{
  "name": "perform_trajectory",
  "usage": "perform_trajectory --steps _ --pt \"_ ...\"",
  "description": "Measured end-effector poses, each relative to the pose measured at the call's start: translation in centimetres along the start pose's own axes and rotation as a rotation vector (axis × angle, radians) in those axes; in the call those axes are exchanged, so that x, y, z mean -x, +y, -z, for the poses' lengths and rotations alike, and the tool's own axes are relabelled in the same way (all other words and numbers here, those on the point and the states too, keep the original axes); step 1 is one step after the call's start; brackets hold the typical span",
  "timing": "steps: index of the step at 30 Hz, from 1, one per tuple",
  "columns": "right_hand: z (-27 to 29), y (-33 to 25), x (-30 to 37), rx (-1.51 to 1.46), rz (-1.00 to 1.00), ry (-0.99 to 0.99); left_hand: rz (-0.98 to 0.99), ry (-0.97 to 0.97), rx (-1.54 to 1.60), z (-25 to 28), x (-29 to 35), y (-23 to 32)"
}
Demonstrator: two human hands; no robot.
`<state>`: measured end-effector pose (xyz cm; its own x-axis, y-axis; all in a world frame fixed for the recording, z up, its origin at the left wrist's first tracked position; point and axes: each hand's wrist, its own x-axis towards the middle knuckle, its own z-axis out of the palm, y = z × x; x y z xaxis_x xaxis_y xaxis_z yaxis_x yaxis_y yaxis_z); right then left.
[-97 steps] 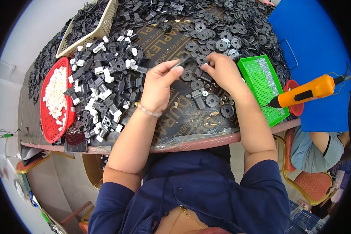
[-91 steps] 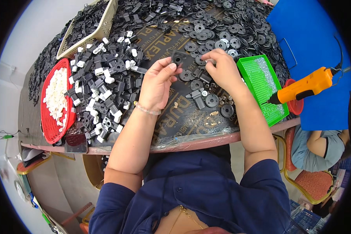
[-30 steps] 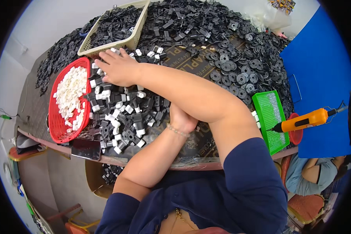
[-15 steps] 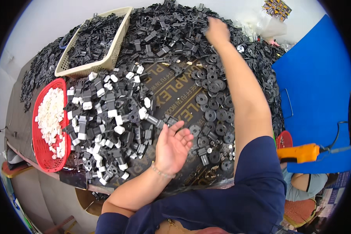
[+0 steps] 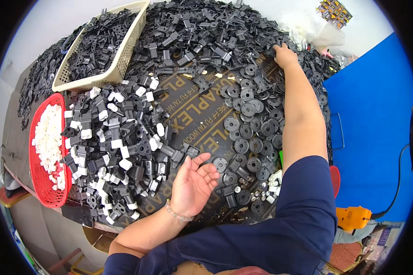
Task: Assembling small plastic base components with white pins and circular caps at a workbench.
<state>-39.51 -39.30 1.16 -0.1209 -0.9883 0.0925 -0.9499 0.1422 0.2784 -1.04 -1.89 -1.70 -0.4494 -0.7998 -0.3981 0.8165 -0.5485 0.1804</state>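
Note:
My left hand [image 5: 192, 188] is held palm up above the near middle of the table, fingers loosely bent and nothing in it. Just beyond its fingertips lies a black plastic part [image 5: 191, 151], beside black round discs [image 5: 220, 163]. My right arm stretches far to the right, where my right hand [image 5: 286, 56] reaches down into the edge of the heap of black plastic parts [image 5: 202, 32]. Its fingers look bent together against dark pieces; what they hold, if anything, is hidden. Left of my left hand is a pile of black parts with white caps [image 5: 117, 144].
A red basket of white caps [image 5: 50, 197] stands at the left. Behind it is a beige basket [image 5: 92, 85] full of black parts. Small metal pieces [image 5: 257, 197] lie near my right sleeve. A blue board [image 5: 367, 123] and an orange tool [image 5: 353, 217] are on the right.
My right hand has moved right and a little nearer along the heap. My left hand keeps its open pose. The whole view has shifted slightly.

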Motion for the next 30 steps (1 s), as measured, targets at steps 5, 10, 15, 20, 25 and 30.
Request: perform_trajectory --steps 5,10,15,20,25,30 --pt "2.7 1.3 3.1 -0.326 0.032 0.377 0.024 -0.033 0.014 1.0 -0.3 -0.6" --pt "7.1 -0.6 9.4 -1.284 -0.122 0.241 -0.004 -0.023 -0.048 1.1 -0.5 -0.7" --pt "10.1 -5.6 19.7 -1.677 0.014 -0.063 -0.075 -0.032 -0.177 1.4 -1.3 0.3" --pt "12.2 -11.6 31.9 -1.575 0.336 -0.557 -0.468 -0.041 -0.582 -0.5 -1.2 -0.3" --pt "10.1 -12.6 36.2 -1.399 0.323 -0.580 -0.708 -0.175 -0.823 0.3 -2.0 0.1" --pt "8.5 -11.8 38.4 -1.251 0.382 -0.128 -0.620 -0.117 -0.605 0.0 -1.6 1.0"
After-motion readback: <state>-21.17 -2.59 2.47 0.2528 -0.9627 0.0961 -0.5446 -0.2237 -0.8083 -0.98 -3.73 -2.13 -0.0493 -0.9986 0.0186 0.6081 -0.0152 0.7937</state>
